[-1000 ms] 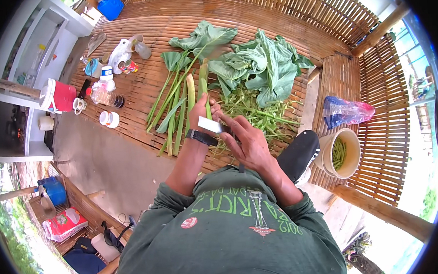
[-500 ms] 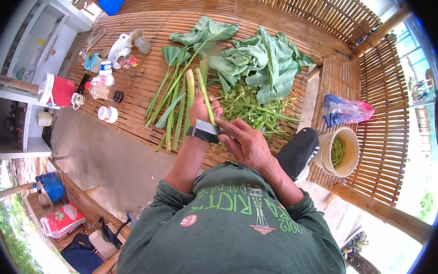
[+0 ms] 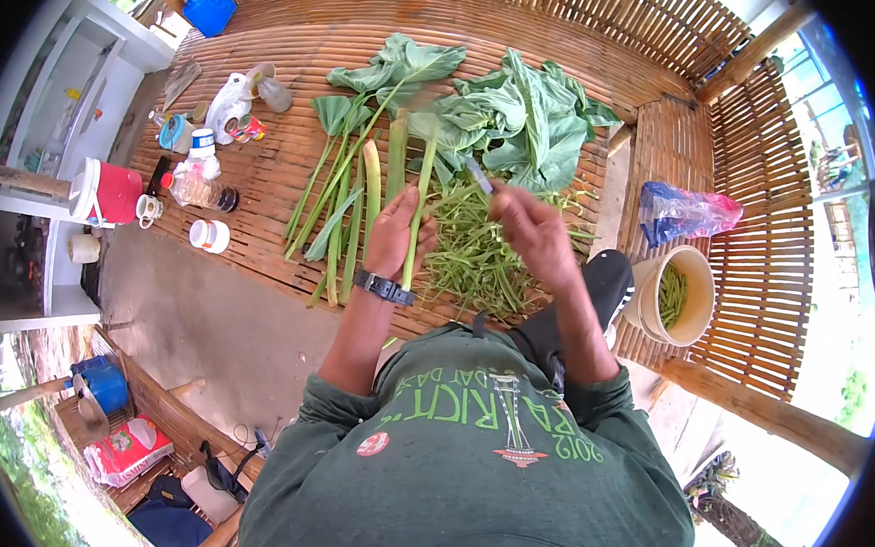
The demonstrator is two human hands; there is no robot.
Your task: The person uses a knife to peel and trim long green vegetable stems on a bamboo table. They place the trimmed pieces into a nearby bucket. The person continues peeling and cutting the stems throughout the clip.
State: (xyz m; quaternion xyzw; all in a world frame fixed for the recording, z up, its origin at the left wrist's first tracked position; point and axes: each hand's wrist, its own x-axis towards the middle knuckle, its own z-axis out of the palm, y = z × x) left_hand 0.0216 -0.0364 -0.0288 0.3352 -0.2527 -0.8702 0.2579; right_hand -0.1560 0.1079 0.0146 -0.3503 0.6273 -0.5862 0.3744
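Note:
My left hand [image 3: 397, 238] is closed around a long green leaf stalk [image 3: 427, 164], held tilted with its upper end leaning right. Closed on a knife, my right hand [image 3: 533, 230] is off to the right of the stalk; the knife's pale blade [image 3: 479, 176] points up and away, apart from the stalk. Under and between the hands lies a heap of thin green peelings [image 3: 477, 261]. More stalks [image 3: 349, 224], some with leaves attached, lie left of my left hand. Large cut green leaves [image 3: 544, 132] are piled beyond the peelings.
All this rests on a bamboo-slat platform [image 3: 263, 199]. At its left are a bottle [image 3: 202, 193], a white-lidded jar [image 3: 210, 236] and a red pail [image 3: 107, 191]. On the right bench stand a cream bucket [image 3: 699, 318] holding green pieces [image 3: 672, 294] and a plastic bag [image 3: 689, 213].
My right hand with the knife has swung up and right, away from the stalk's near end. The stalk has shifted right, and my left wrist has turned.

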